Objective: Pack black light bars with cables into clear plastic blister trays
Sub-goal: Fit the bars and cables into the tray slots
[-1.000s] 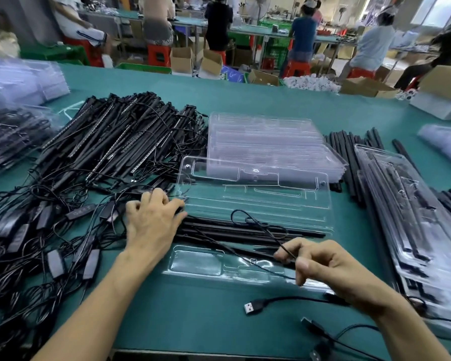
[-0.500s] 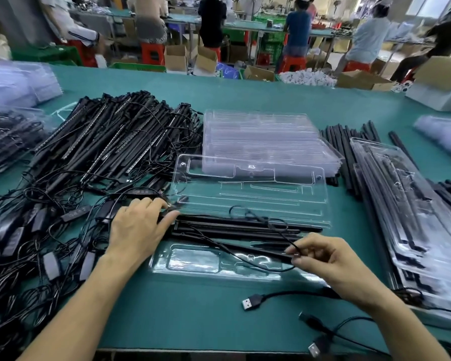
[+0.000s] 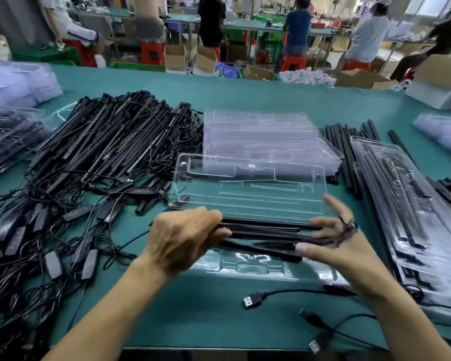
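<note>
An open clear blister tray (image 3: 248,265) lies in front of me, its lid (image 3: 248,194) folded back. Several black light bars (image 3: 267,230) lie across the tray. My left hand (image 3: 185,238) grips their left ends. My right hand (image 3: 335,243) is at their right ends with fingers spread and the thumb near the bars. A blurred loop of thin black cable (image 3: 346,229) hangs around its fingers. A USB plug (image 3: 253,299) on a black lead lies on the table in front of the tray.
A big pile of bars with cables and controllers (image 3: 102,152) fills the left. Stacked empty trays (image 3: 258,134) sit behind the lid. Packed trays (image 3: 406,209) and loose black bars (image 3: 345,152) lie at right. A second plug (image 3: 314,345) is near the table edge.
My left hand has shifted right and closed round the bars' left ends. My right hand has let go its pinch on the cable and spread its fingers, the cable now looped on them.
</note>
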The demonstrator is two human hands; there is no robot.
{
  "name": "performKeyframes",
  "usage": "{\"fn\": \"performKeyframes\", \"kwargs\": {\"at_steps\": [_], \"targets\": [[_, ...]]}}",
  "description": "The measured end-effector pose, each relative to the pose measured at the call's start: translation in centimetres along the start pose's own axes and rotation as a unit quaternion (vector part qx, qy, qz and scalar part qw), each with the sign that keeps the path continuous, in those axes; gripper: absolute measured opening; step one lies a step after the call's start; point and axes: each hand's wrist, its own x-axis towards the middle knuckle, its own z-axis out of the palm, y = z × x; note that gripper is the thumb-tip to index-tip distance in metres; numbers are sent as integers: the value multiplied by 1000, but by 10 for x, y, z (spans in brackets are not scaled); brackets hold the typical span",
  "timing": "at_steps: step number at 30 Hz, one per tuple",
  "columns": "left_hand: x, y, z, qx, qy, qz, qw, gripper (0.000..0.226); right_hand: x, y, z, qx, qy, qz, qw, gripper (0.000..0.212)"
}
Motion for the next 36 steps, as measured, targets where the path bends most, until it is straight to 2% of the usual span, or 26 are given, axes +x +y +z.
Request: {"fn": "performKeyframes", "kwargs": {"at_steps": [2,4,5,7,9,10,12,13,15,17,19,21,22,24,26,27,29,33,36], "targets": [[-10,5,4,5,-48,-12,999,50,4,-2,-5,132,42,-31,990,112],[-18,6,8,-4,-90,-12,996,47,5,-1,-13,159,116,-48,979,96],[-21,8,10,-5,-104,-4,995,43,3,-1,-17,120,155,-49,979,81],[-23,11,13,-6,-131,7,991,43,4,3,-28,-83,205,-21,975,48],[-21,15,14,-5,-148,13,989,44,7,10,-38,-306,138,33,941,29],[-20,17,14,-7,-152,20,988,43,7,12,-41,-364,79,73,925,25],[-18,19,17,-18,-161,39,986,43,7,13,-43,-405,1,122,906,27],[-17,20,18,-22,-163,47,985,43,7,13,-43,-403,-5,123,907,33],[-15,20,22,-33,-164,55,984,40,10,13,-45,-399,27,119,909,45],[-13,22,25,-42,-166,53,984,36,13,12,-44,-441,70,123,886,52],[-10,27,29,-35,-164,56,984,30,14,11,-37,-465,132,78,872,52],[-9,35,34,-36,-165,50,984,27,10,4,-19,-416,170,-38,893,41],[-8,40,36,-44,-167,38,984,30,8,0,-8,-372,141,-96,912,34],[-6,45,40,-65,-177,14,982,32,4,-3,15,-312,-16,-160,936,27],[-5,48,42,-85,-190,-2,978,27,2,2,33,-314,-150,-173,921,29],[-6,48,43,-99,-193,-11,976,27,2,8,40,-317,-174,-172,916,32],[-9,48,45,-146,-198,-50,968,31,3,19,45,-320,-161,-157,920,36],[-16,41,40,-218,-199,-123,948,43,4,35,41,-306,-113,-178,928,23],[-24,27,30,-214,-209,-136,945,31,3,41,33,-296,-109,-173,933,21]]}}
